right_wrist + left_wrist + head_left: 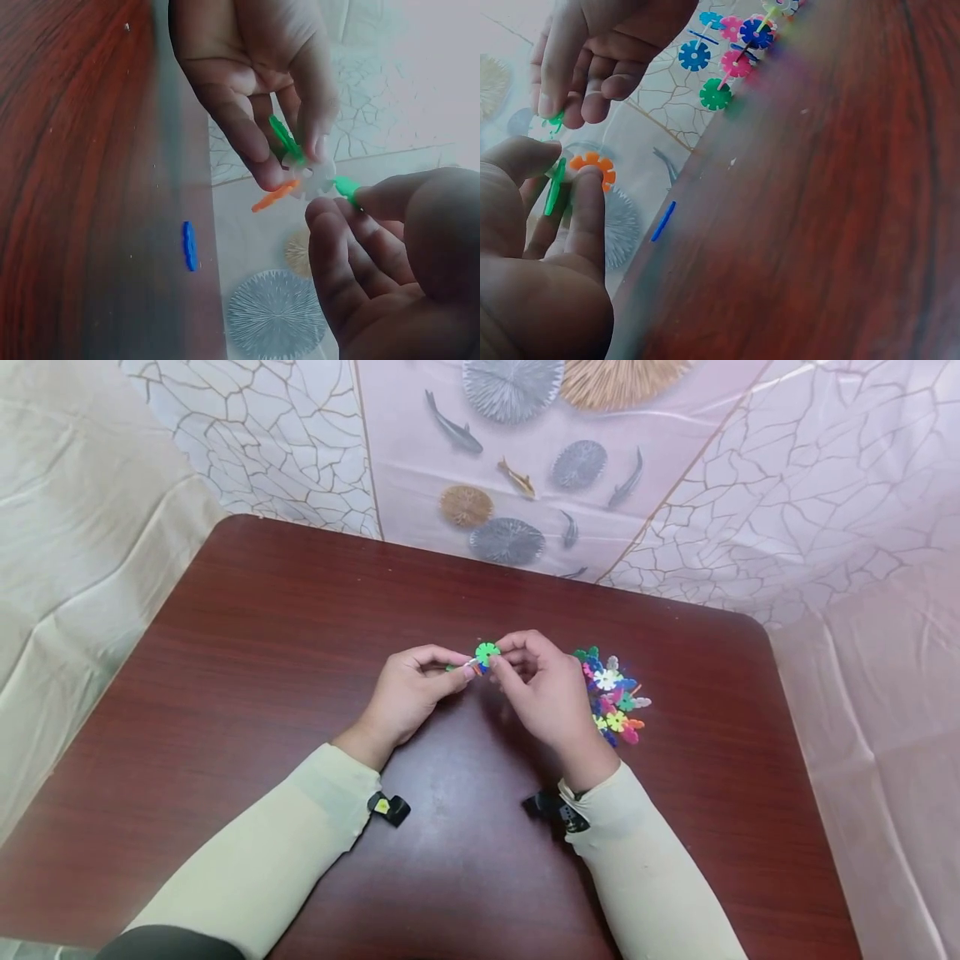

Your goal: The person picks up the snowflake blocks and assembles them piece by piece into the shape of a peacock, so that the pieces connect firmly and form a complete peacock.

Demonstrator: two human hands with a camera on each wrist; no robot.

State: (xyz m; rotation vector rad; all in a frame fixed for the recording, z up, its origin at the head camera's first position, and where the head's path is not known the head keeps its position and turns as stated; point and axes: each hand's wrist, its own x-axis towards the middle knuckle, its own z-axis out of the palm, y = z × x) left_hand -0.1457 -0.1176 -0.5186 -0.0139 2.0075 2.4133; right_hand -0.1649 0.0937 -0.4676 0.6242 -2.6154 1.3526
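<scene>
My left hand [401,693] pinches a small cluster of notched plastic discs between thumb and fingers. In the right wrist view, the cluster has a white disc [321,176] with a green disc [283,137] and an orange disc [274,196] fixed into it. My right hand [551,693] pinches a bright green disc [487,653] by its edge. That disc meets the white one's rim in the right wrist view; how deep it sits there is hidden. Apart from the cluster, a blue disc [664,221] shows edge-on by the hands.
A pile of multicoloured notched discs [617,697], some joined together, lies on the dark red-brown table [247,710] just right of my right hand. Patterned cloth [300,435] hangs behind the table's far edge, and pale cloth hangs at both sides.
</scene>
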